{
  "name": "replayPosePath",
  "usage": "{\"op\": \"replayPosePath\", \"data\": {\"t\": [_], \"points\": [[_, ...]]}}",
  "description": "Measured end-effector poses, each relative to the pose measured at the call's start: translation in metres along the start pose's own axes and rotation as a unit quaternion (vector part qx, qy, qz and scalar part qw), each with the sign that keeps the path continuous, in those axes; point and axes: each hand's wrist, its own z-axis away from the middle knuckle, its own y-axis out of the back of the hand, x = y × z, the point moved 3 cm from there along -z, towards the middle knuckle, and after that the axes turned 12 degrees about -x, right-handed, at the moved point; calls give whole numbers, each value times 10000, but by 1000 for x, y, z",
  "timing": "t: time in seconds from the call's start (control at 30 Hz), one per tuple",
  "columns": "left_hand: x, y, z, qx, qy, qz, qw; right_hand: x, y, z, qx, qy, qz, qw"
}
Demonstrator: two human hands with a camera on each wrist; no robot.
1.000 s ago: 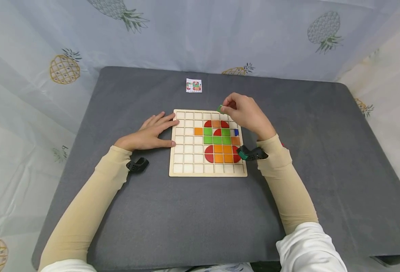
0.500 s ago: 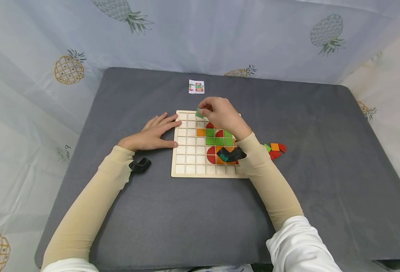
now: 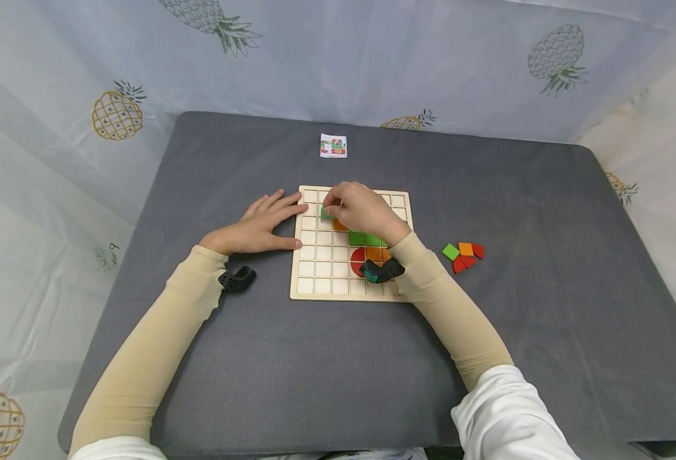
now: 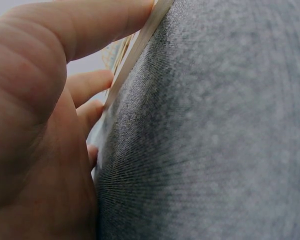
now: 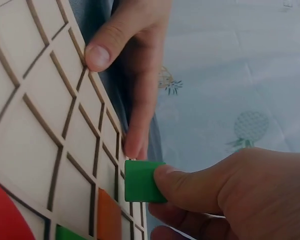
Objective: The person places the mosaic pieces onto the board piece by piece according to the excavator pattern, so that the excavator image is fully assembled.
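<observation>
A wooden grid board (image 3: 314, 287) lies mid-table, with red, green and orange tiles set in its right part. My right hand (image 3: 363, 209) is over the board's upper half and hides several of its cells. Between thumb and fingers it pinches a green square tile (image 5: 142, 181), held at the grid just left of an orange tile (image 5: 109, 215). My left hand (image 3: 252, 229) lies with straight, spread fingers at the board's left edge. Its thumb (image 4: 105, 22) and fingertips touch that edge.
To the right of the board lies a small heap of loose tiles (image 3: 466, 249) in green, orange and red. A small printed pattern card (image 3: 333, 146) is behind the board. A pineapple-print curtain (image 3: 338, 57) hangs at the table's far edge.
My right hand has carried the green tile leftward across the board's top, then down toward the grid. The loose tile heap has come into view. My left hand stays at the edge.
</observation>
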Motion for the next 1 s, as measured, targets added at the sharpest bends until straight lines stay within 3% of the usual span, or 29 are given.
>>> {"op": "replayPosePath", "data": {"t": [0.3, 0.57, 1.0], "points": [[0, 0, 1, -10, 49, 14, 10000, -1, -8, -3, -156, 82, 265, 9995], [1, 0, 1, 20, 14, 5, 10000, -3, -12, -2, -104, 101, 882, 9960], [-2, -1, -1, 20, 10, -21, 10000, -3, -9, 0, -48, 78, 974, 9952]]}}
